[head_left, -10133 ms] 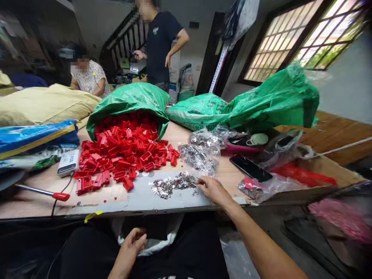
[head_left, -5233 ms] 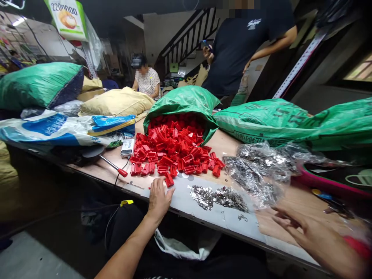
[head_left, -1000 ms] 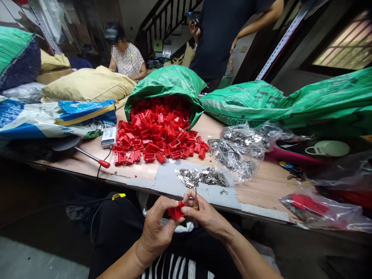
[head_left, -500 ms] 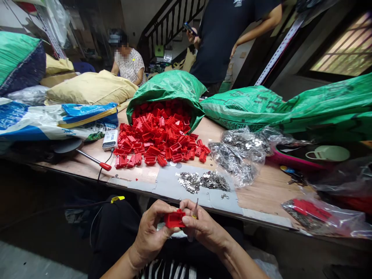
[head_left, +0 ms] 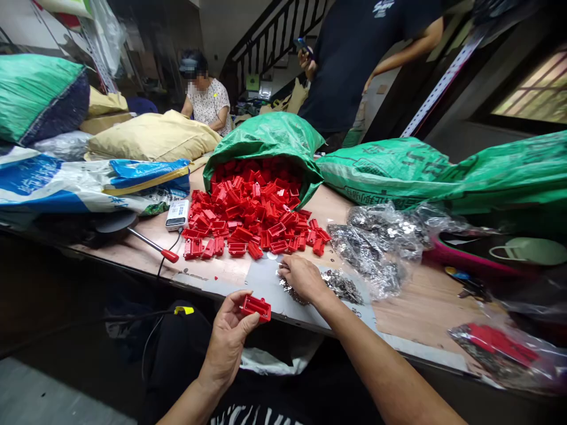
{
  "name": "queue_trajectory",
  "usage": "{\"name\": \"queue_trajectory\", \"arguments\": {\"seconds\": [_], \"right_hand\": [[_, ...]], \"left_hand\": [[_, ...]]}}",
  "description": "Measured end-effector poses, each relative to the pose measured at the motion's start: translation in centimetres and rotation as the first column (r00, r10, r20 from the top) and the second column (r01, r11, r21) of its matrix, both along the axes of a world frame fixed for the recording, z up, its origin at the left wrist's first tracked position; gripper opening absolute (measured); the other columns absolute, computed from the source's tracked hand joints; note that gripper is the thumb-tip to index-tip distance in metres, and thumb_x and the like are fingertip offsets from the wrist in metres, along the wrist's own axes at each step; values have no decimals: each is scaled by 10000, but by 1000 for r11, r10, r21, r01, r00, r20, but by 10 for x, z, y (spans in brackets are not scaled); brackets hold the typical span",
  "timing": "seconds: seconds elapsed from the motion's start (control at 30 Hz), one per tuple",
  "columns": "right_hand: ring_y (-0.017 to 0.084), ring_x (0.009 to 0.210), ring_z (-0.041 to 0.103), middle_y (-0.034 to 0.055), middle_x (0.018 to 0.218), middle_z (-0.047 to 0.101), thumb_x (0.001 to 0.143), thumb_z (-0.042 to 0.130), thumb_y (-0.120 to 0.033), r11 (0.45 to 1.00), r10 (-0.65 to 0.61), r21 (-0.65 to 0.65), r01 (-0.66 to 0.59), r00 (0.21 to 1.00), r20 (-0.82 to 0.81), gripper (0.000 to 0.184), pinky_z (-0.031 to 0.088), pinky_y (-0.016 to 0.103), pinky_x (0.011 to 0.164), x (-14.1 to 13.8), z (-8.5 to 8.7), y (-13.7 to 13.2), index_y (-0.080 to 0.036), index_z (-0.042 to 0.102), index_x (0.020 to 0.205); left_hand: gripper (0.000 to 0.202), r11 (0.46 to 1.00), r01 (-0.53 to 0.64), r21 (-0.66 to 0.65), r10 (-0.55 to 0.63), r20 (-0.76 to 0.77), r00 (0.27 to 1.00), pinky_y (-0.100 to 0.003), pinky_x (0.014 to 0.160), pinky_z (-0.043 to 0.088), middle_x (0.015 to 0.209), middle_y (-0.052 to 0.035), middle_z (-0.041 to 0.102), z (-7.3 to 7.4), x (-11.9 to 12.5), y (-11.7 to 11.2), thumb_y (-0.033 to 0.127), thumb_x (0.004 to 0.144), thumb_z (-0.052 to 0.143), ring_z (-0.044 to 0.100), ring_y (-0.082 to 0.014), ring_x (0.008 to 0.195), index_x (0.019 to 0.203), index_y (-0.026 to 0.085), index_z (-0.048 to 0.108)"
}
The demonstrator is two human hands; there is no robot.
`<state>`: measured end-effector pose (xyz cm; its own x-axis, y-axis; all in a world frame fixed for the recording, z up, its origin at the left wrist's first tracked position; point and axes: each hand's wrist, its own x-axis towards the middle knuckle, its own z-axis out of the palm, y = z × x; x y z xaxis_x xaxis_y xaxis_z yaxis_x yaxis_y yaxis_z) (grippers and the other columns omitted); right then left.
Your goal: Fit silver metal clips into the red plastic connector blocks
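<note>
My left hand (head_left: pixel 230 330) grips a small red plastic box (head_left: pixel 257 308) between thumb and fingers, just in front of the table edge. Its open hollow side faces up toward me. My right hand (head_left: pixel 302 276) reaches over the table, fingers closed together at a pile of small shiny metal pieces (head_left: pixel 290 289). What those fingers hold, if anything, is hidden. A second, darker pile of metal pieces (head_left: pixel 343 285) lies just right of the hand. Both piles rest on a grey sheet (head_left: pixel 261 280).
Many red boxes (head_left: pixel 248 218) spill from a green sack (head_left: pixel 270 133). Beside them are a white power bank (head_left: pixel 178 215) and a red-tipped lever (head_left: pixel 169 255). Clear bags of metal parts (head_left: pixel 372 254) lie right. A standing person (head_left: pixel 354 65) and a seated person (head_left: pixel 208 100) are beyond.
My right hand has left the red box and moved forward to the metal pile. The thin pointed tool it held no longer shows. My left hand still holds the box, now slightly higher.
</note>
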<state>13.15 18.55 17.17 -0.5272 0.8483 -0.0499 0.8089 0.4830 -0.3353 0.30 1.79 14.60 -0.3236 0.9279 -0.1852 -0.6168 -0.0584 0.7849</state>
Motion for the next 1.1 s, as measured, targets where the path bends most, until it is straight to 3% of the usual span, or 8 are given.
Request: {"name": "queue_trajectory", "arguments": {"seconds": [0.2, 0.33, 0.43, 0.57, 0.67, 0.87, 0.93, 1.1], "right_hand": [[193, 820, 591, 58, 841, 667, 775, 581, -160, 999, 32, -20, -32, 999, 41, 62, 342, 262, 645, -12, -4, 7, -193, 627, 801], [182, 816, 572, 45, 860, 647, 822, 544, -192, 998, 56, -9, -56, 998, -6, 66, 352, 265, 668, -10, 3, 4, -201, 588, 871], [154, 774, 547, 9, 841, 616, 849, 534, -255, 994, 66, -62, -84, 965, -254, 79, 371, 253, 669, -6, 4, -8, -213, 536, 917], [125, 689, 498, -20, 772, 548, 818, 594, -335, 942, -6, -263, -208, 775, -632, 170, 382, 238, 628, 2, -4, -33, -204, 516, 894], [118, 676, 477, -20, 763, 521, 813, 613, -365, 900, -59, -353, -255, 732, -679, 202, 379, 233, 614, 9, -10, -53, -197, 527, 887], [114, 634, 429, -39, 702, 477, 846, 585, -390, 890, -112, -389, -238, 712, -693, 196, 357, 231, 585, 15, -12, -74, -210, 522, 890], [112, 627, 431, -43, 694, 474, 826, 611, -419, 865, -142, -426, -267, 683, -717, 235, 360, 231, 585, 16, -13, -76, -210, 522, 890], [88, 552, 412, -55, 684, 455, 796, 617, -520, 747, -296, -577, -329, 613, -732, 364, 331, 219, 515, 22, -2, -79, -211, 488, 938]], "left_hand": [[402, 999, -44, 2, 43, -160, 986, -251, 818, 512, 910, -11, 705, -10, -5, 3, 208, 724, 740, 658, -133, 846, 1091, 196, 578], [368, 997, -67, 33, 73, -270, 960, -272, 812, 532, 905, -8, 708, -9, -5, 5, 224, 719, 742, 674, -145, 831, 1050, 201, 584], [340, 994, -91, 56, 105, -344, 933, -283, 785, 549, 887, -12, 705, -7, -3, 6, 233, 707, 747, 683, -156, 804, 1007, 196, 591], [314, 990, -109, 94, 139, -450, 882, -285, 781, 551, 895, -20, 691, -7, 0, 8, 231, 725, 734, 680, -163, 812, 1005, 200, 595], [282, 980, -89, 176, 174, -562, 809, -309, 822, 540, 965, -41, 659, -8, 2, 8, 206, 759, 701, 664, -180, 881, 1025, 208, 606], [280, 949, 23, 313, 223, -724, 652, -331, 840, 527, 1023, -73, 635, -8, 6, 4, 149, 791, 647, 621, -206, 972, 1062, 219, 633], [276, 954, 25, 299, 202, -701, 683, -329, 839, 529, 1026, -74, 639, -5, 8, 2, 163, 788, 653, 628, -207, 964, 1059, 215, 637], [338, 991, 18, 134, 47, -472, 880, -304, 802, 545, 967, -55, 681, 7, 11, 0, 248, 763, 691, 671, -189, 865, 1086, 197, 604]]}}
